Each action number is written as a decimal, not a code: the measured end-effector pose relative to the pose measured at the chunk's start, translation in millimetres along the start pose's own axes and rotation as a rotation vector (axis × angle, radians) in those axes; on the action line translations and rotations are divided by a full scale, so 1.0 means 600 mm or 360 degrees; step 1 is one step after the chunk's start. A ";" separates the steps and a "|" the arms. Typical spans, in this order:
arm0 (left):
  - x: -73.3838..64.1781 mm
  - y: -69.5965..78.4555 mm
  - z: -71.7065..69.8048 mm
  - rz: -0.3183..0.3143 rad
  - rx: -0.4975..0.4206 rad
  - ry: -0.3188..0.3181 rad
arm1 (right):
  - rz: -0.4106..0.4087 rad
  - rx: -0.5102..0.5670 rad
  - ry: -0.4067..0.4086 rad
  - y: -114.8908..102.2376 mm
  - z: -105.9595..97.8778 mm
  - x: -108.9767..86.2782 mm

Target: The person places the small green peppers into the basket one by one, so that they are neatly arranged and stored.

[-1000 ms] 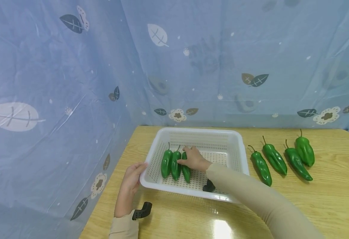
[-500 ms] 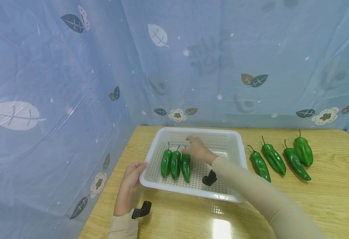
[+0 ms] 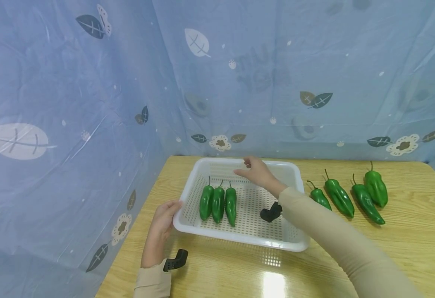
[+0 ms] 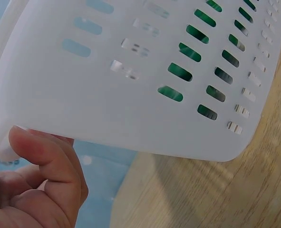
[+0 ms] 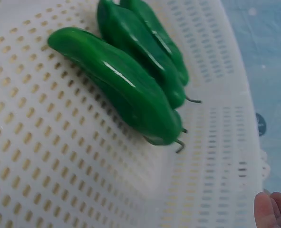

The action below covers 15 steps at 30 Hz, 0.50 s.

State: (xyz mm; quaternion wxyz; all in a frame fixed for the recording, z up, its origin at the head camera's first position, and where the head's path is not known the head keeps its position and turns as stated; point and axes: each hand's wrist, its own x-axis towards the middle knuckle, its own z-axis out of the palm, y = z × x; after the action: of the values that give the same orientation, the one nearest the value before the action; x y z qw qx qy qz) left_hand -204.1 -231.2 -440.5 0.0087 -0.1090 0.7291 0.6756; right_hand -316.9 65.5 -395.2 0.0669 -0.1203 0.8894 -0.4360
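A white plastic basket [image 3: 241, 240] with slotted walls stands on the table. Three green chili peppers, among them the rightmost pepper [image 3: 230, 207], lie side by side in its left part, stems to the back; the right wrist view has that pepper [image 5: 121, 80] close up. My left hand [image 3: 163, 217] grips the basket's left rim, and in the left wrist view the thumb and fingers [image 4: 45, 156] pinch the rim at a corner. Over the basket's back part hovers my right hand [image 3: 258, 171], fingers loosely bent with nothing in them.
Several more green peppers lie on the wooden table [image 3: 407, 248] right of the basket, including a wide one [image 3: 376, 189] and a slim one [image 3: 366, 203]. A blue patterned sheet [image 3: 240, 82] hangs behind and to the left. Black camera mounts [image 3: 176, 260] sit on the wrists.
My right hand has let go of the rightmost pepper in the basket and moved up, back and to the right. The left hand stays on the rim.
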 end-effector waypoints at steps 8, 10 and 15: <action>0.000 0.000 0.001 -0.0014 0.0005 0.0010 | 0.0013 0.0057 0.0023 0.002 -0.050 -0.009; 0.000 0.000 0.001 -0.0014 0.0008 0.0010 | 0.0006 0.0064 0.0040 0.006 -0.063 -0.012; -0.001 0.000 0.001 -0.0015 0.0016 0.0000 | -0.0019 0.0098 0.0100 0.020 -0.093 -0.022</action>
State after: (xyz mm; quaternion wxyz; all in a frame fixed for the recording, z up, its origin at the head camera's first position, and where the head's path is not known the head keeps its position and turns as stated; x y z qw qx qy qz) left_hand -203.6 -230.7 -440.5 0.0123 -0.1124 0.7321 0.6718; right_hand -318.6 118.3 -370.4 0.0399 -0.1097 0.8765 -0.4671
